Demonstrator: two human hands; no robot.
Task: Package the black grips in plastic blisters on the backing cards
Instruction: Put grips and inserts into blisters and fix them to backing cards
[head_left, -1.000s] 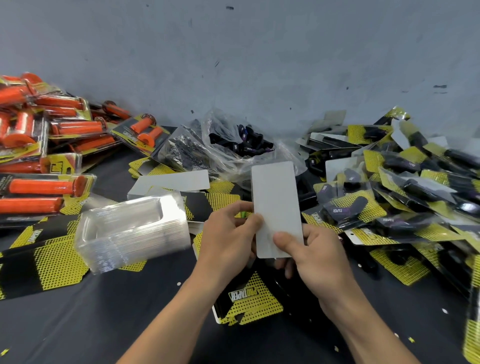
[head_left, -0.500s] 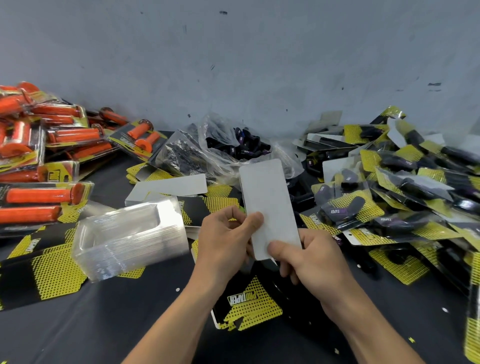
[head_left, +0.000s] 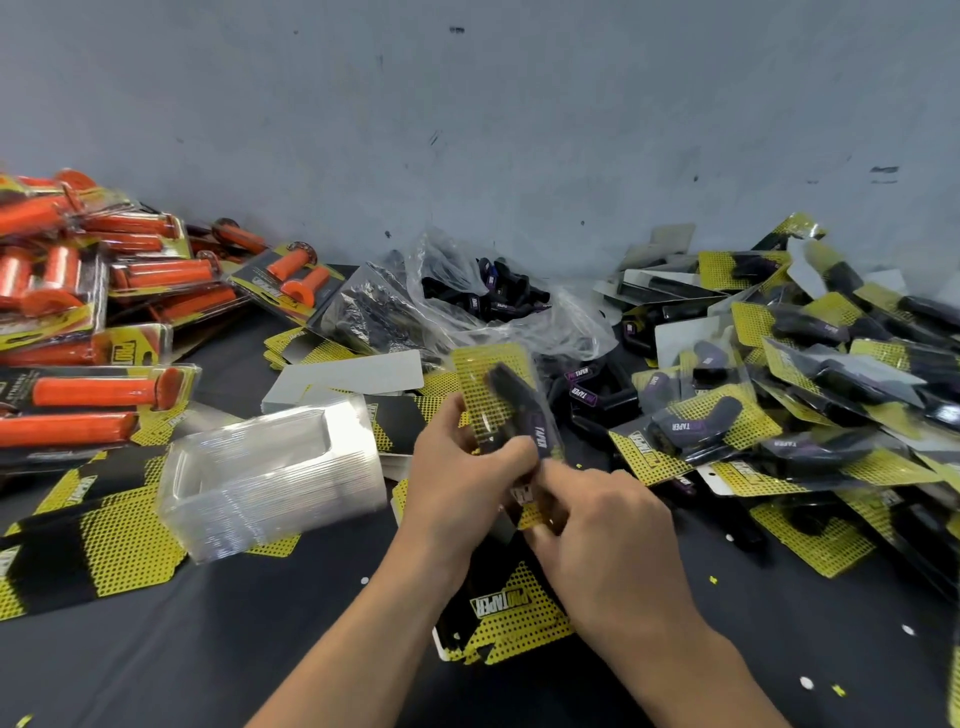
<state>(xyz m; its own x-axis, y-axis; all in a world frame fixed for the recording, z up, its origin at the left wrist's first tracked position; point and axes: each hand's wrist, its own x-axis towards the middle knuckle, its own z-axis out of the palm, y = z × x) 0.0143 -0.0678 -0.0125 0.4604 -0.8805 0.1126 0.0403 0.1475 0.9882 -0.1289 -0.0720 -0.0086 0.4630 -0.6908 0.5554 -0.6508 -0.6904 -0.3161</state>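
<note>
Head view. Blister pack (head_left: 478, 379) is raised over the dark table (head_left: 208, 654) with its yellow printed face toward the camera. Its clear blister encloses one black grip (head_left: 511, 397) with a purple "TAPER" label.

- **Left hand** (head_left: 462, 483): the fingers are curled round the pack's left edge and the thumb lies across its lower front.
- **Right hand** (head_left: 613, 540): the fingers are bent and pinch the pack's bottom end. The fingertips are blurred.
- **Stack of empty clear blisters** (head_left: 270, 467): the blisters are nested and lie on their side to the left of the hands, resting on flat cards.
- **Backing card** (head_left: 511, 610): it lies face up on the table beneath the wrists.
- **Plastic bag** (head_left: 566, 322): the clear, crumpled bag sits by the wall with its mouth open and holds loose black grips (head_left: 493, 296).
- **Finished packs** (head_left: 727, 426): each holds a black grip, and they are heaped on the right.
- **Orange-grip packs** (head_left: 98, 389): these are stacked on the left.
</note>
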